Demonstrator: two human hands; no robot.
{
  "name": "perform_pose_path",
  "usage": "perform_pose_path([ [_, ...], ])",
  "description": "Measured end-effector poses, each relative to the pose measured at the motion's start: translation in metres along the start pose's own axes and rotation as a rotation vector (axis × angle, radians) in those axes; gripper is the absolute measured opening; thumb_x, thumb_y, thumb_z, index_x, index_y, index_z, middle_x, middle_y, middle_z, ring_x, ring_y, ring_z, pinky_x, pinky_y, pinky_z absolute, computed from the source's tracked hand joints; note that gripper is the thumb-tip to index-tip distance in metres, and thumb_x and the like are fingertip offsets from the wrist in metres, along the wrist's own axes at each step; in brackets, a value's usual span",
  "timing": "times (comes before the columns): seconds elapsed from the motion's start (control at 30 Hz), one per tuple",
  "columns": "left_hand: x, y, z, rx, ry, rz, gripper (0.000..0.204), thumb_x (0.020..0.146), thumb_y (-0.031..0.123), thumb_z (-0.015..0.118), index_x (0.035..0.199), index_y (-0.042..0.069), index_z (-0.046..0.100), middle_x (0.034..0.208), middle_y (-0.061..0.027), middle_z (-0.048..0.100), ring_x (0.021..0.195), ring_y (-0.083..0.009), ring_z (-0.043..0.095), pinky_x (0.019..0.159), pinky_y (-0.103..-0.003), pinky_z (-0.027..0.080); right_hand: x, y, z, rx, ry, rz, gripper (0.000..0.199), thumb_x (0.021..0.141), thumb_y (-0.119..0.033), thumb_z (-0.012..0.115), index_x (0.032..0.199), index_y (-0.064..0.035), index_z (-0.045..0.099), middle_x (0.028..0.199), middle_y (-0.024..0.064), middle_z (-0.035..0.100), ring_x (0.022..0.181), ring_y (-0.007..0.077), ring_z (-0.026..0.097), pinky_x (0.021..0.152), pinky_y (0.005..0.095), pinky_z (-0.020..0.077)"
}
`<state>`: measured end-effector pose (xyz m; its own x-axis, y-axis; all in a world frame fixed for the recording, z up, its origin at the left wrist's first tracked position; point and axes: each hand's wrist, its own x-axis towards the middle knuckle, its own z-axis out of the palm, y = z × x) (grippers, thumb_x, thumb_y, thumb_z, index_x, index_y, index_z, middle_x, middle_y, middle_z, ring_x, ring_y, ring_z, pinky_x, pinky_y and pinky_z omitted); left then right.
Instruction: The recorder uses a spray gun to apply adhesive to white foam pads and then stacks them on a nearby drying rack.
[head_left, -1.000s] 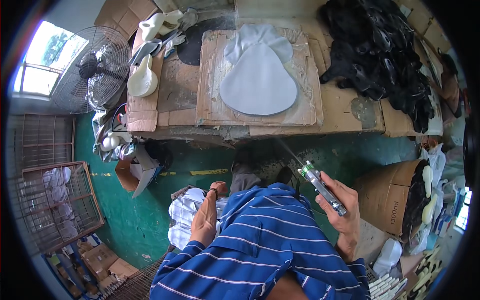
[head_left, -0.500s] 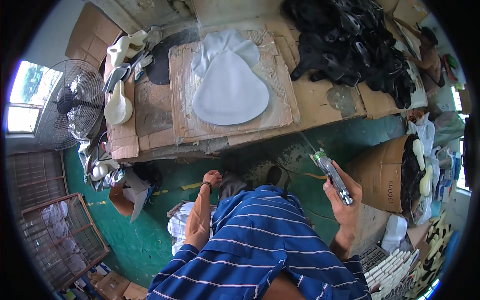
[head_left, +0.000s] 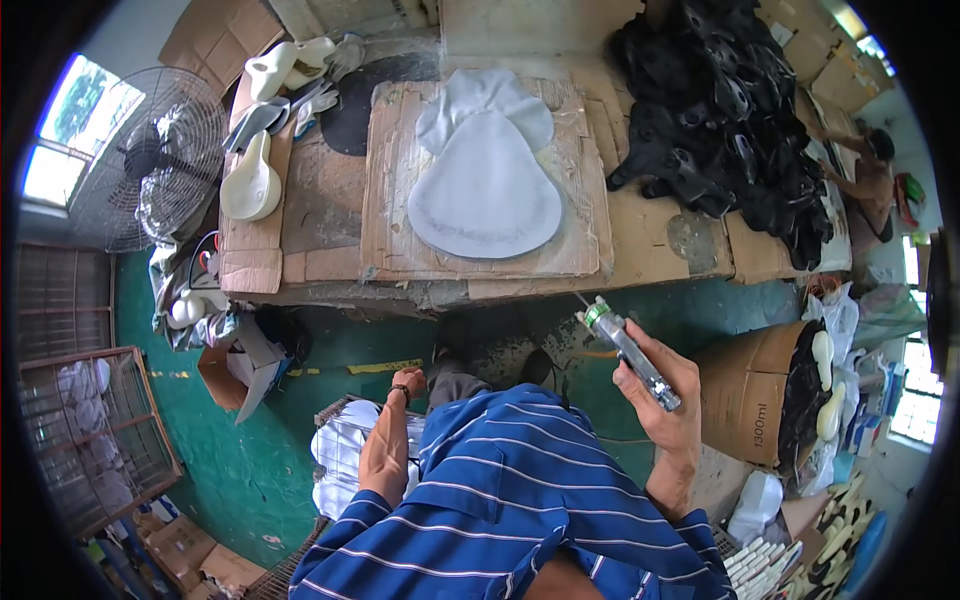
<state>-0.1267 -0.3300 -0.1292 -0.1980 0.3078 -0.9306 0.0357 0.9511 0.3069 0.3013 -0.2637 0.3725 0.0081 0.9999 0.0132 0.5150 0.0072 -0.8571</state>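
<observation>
My right hand (head_left: 664, 390) is closed around a silver spray gun (head_left: 632, 355) with a green ring near its nozzle. The nozzle points up and left, toward the table's front edge. On the table lies a pale grey, pear-shaped padded piece (head_left: 485, 185), its wide end toward me and a darker speckled band along that end. Thin gathered fabric (head_left: 500, 95) of the same colour spreads at its narrow far end. Both rest on a stained cardboard sheet (head_left: 390, 215). My left hand (head_left: 408, 380) hangs low below the table edge, fingers curled, with nothing visible in it.
Black moulded pieces (head_left: 710, 120) are heaped on the table's right. Cream moulded forms (head_left: 252, 188) and gloves lie on its left, beside a large fan (head_left: 150, 160). A cardboard box (head_left: 755, 400) stands at right. White pieces (head_left: 340, 455) fill a rack by my left arm. Another person (head_left: 868, 180) is at far right.
The spray gun has moved slightly left with my right hand. A darker speckled band now shows along the wide end of the pear-shaped piece. The view has shifted a little.
</observation>
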Motion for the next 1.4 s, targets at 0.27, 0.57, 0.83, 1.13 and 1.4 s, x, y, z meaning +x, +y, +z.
perform_pose_path([
  [0.27,-0.002,0.005,-0.001,-0.007,-0.013,-0.021,0.039,0.095,0.024,0.066,0.132,0.012,0.064,0.102,-0.0081,0.075,0.091,-0.0261,0.075,0.079,-0.051,0.06,-0.007,-0.007,-0.007,-0.044,-0.198,-0.02,0.057,0.08,0.002,0.078,0.135,-0.0018,0.063,0.1,0.0184,0.072,0.081,0.0271,0.069,0.073,0.0328,0.0533],
  [0.57,0.005,0.038,0.017,0.018,-0.064,0.072,0.037,0.096,0.026,0.067,0.13,0.012,0.062,0.1,-0.0064,0.073,0.086,-0.0216,0.072,0.079,-0.047,0.059,-0.042,0.013,-0.043,-0.146,0.091,0.195,0.045,0.086,-0.004,0.076,0.129,0.0043,0.065,0.097,0.0175,0.073,0.08,0.022,0.07,0.073,0.0314,0.0543],
  [0.83,0.0,0.053,0.032,0.125,-0.037,0.096,0.03,0.094,0.026,0.067,0.122,0.014,0.068,0.097,-0.0043,0.075,0.084,-0.0212,0.073,0.076,-0.046,0.06,-0.027,-0.005,-0.023,-0.042,0.244,0.09,0.043,0.088,-0.004,0.074,0.129,0.0048,0.065,0.089,0.0128,0.071,0.078,0.019,0.069,0.071,0.0307,0.0537],
  [1.13,0.001,0.046,0.027,0.107,-0.053,0.083,0.03,0.095,0.026,0.066,0.122,0.014,0.068,0.098,-0.0042,0.075,0.086,-0.0211,0.074,0.075,-0.044,0.06,-0.027,-0.007,-0.023,-0.114,-0.067,0.037,0.055,0.078,0.003,0.078,0.131,0.0018,0.064,0.1,0.0192,0.072,0.082,0.0302,0.071,0.074,0.0333,0.0543],
  [1.4,0.005,0.039,0.021,0.064,-0.069,0.074,0.029,0.095,0.025,0.066,0.122,0.013,0.068,0.099,-0.0045,0.074,0.085,-0.0209,0.073,0.071,-0.042,0.059,-0.034,-0.003,-0.021,-0.087,-0.041,0.023,0.046,0.085,-0.005,0.077,0.129,0.005,0.065,0.101,0.0199,0.072,0.084,0.0268,0.072,0.075,0.0321,0.0541],
])
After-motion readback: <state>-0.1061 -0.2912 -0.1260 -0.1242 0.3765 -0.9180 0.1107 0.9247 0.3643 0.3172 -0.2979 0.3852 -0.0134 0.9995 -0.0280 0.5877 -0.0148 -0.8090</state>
